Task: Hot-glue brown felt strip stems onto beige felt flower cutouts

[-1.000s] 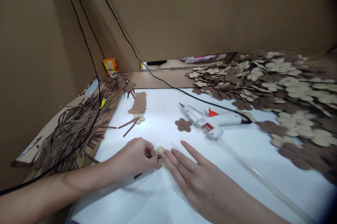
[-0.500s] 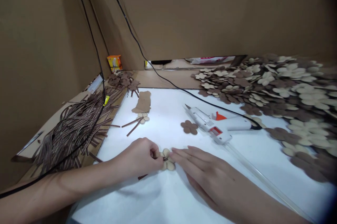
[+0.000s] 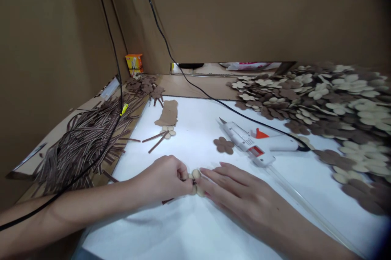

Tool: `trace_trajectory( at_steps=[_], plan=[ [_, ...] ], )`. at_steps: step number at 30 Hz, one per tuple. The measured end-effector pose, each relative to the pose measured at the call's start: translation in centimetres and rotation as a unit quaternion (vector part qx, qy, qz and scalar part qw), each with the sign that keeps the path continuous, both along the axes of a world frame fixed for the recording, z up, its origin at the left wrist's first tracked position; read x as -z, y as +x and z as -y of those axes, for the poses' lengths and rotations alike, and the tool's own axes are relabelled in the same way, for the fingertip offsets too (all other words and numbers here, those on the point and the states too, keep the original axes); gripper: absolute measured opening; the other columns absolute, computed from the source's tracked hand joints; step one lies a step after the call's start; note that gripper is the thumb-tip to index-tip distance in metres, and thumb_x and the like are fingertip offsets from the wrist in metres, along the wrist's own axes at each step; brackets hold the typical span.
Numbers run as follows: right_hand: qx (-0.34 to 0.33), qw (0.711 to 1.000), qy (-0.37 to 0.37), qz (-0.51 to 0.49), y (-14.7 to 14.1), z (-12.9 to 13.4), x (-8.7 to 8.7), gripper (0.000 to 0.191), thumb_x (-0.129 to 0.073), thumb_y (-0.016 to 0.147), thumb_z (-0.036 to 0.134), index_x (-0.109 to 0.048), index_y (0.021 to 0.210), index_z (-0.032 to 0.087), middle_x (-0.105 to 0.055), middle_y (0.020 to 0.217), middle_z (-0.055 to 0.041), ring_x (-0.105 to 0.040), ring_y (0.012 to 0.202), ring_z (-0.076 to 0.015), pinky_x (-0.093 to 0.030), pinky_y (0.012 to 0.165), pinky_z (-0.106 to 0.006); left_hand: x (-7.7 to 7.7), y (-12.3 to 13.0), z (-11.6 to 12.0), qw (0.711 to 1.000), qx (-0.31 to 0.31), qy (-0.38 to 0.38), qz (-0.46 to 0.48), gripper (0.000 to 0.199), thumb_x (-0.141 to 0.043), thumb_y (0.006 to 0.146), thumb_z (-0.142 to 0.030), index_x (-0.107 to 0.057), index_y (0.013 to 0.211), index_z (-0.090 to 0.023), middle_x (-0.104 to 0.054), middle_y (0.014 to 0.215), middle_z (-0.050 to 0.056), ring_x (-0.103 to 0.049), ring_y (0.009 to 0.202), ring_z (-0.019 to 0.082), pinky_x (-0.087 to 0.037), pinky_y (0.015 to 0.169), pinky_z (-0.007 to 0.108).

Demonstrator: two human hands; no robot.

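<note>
A cream felt flower (image 3: 196, 174) lies on the white work surface between my hands, a dark strip across its middle. My left hand (image 3: 165, 176) is closed in a pinch at the flower's left side, on a brown ribbon strip whose tail (image 3: 167, 201) shows below the hand. The fingertips hide the exact grip. My right hand (image 3: 241, 190) lies palm down with fingers stretched out, its fingertips touching the flower's right petals. Beyond my hands is a loose brown flower (image 3: 223, 145), beside a white glue gun (image 3: 249, 142) with an orange trigger and a clear glue stick.
Brown striped ribbons (image 3: 88, 133) are heaped at left. Many cream and brown flowers (image 3: 336, 97) are piled at right. A cardboard scrap (image 3: 168, 113) touches another cream flower (image 3: 168, 131) with ribbon tails. A black cable (image 3: 166, 44) hangs across. An orange box (image 3: 134, 64) stands in the corner.
The view has shifted slightly. My right hand's fingers have come further over the flower's right petals. My left hand keeps its pinch at the flower's left side.
</note>
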State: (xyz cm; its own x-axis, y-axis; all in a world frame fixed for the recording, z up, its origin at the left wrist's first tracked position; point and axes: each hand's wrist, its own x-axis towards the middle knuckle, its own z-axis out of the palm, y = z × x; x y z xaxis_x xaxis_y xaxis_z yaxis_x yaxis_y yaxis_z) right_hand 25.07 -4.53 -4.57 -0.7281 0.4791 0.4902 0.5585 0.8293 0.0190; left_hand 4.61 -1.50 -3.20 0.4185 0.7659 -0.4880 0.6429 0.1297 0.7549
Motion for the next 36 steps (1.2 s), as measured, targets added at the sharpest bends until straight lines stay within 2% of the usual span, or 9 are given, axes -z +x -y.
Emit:
trace_trajectory(
  at_steps=[3,8,14,23,27,31,36],
  plan=[
    [-0.005,1.0,-0.001,0.001,0.1,0.11,0.05,0.028,-0.038,0.09,0.007,-0.059,0.107,0.015,-0.066,0.107,-0.0031,-0.059,0.097,-0.0159,-0.047,0.092,-0.035,-0.01,-0.07,0.01,1.0,0.003,-0.021,0.007,0.014,-0.052,0.066,-0.028,-0.049,0.057,-0.018,-0.04,0.041,-0.006,-0.035,0.032,0.007,-0.025,0.029,0.018],
    [0.005,1.0,-0.015,-0.004,-0.02,0.18,0.39,0.024,-0.042,0.09,0.01,-0.059,0.107,0.016,-0.067,0.106,-0.0019,-0.058,0.096,-0.0164,-0.044,0.094,-0.037,0.31,-0.21,-0.03,1.0,0.007,0.017,-0.006,0.018,-0.051,0.068,-0.03,-0.048,0.055,-0.018,-0.043,0.042,-0.005,-0.036,0.035,0.007,-0.026,0.032,0.018],
    [0.014,1.0,-0.024,-0.007,0.08,0.12,0.83,0.025,-0.045,0.087,0.009,-0.059,0.106,0.018,-0.067,0.107,0.0001,-0.057,0.094,-0.0166,-0.039,0.095,-0.038,0.46,-0.14,-0.05,1.0,0.012,0.021,-0.014,0.02,-0.05,0.069,-0.031,-0.049,0.055,-0.017,-0.044,0.042,-0.004,-0.038,0.035,0.008,-0.024,0.033,0.018],
    [0.014,0.997,0.052,0.049,-0.12,0.4,0.13,0.031,-0.035,0.089,0.006,-0.06,0.105,0.017,-0.068,0.106,-0.0025,-0.058,0.094,-0.0213,-0.034,0.092,-0.046,0.35,-0.08,-0.05,0.999,0.023,0.016,-0.018,0.02,-0.048,0.07,-0.03,-0.049,0.055,-0.017,-0.044,0.041,-0.004,-0.038,0.032,0.008,-0.027,0.032,0.018],
    [0.0,0.997,0.067,0.039,-0.35,0.54,0.09,0.032,-0.033,0.089,0.004,-0.06,0.102,0.014,-0.068,0.105,-0.0043,-0.06,0.089,-0.0187,-0.037,0.091,-0.042,0.16,-0.02,-0.02,0.998,0.033,0.046,-0.037,0.022,-0.048,0.07,-0.032,-0.049,0.053,-0.018,-0.046,0.041,-0.004,-0.04,0.034,0.008,-0.027,0.033,0.019],
    [0.013,1.0,0.017,-0.003,-0.63,0.29,0.25,0.028,-0.036,0.087,0.003,-0.06,0.094,0.016,-0.07,0.093,-0.002,-0.061,0.081,-0.0143,-0.042,0.089,-0.036,0.07,0.06,-0.06,0.998,0.035,0.041,-0.032,0.023,-0.048,0.069,-0.035,-0.049,0.053,-0.018,-0.045,0.041,-0.004,-0.039,0.034,0.008,-0.027,0.033,0.019],
    [0.021,0.999,-0.012,-0.03,-0.59,0.06,0.31,0.026,-0.039,0.086,0.004,-0.059,0.096,0.017,-0.07,0.085,-0.0007,-0.061,0.081,-0.0137,-0.042,0.088,-0.034,0.65,-0.14,-0.19,0.999,0.031,0.039,-0.009,0.022,-0.05,0.068,-0.035,-0.052,0.055,-0.017,-0.045,0.042,-0.004,-0.039,0.035,0.008,-0.027,0.034,0.019]
  ],
)
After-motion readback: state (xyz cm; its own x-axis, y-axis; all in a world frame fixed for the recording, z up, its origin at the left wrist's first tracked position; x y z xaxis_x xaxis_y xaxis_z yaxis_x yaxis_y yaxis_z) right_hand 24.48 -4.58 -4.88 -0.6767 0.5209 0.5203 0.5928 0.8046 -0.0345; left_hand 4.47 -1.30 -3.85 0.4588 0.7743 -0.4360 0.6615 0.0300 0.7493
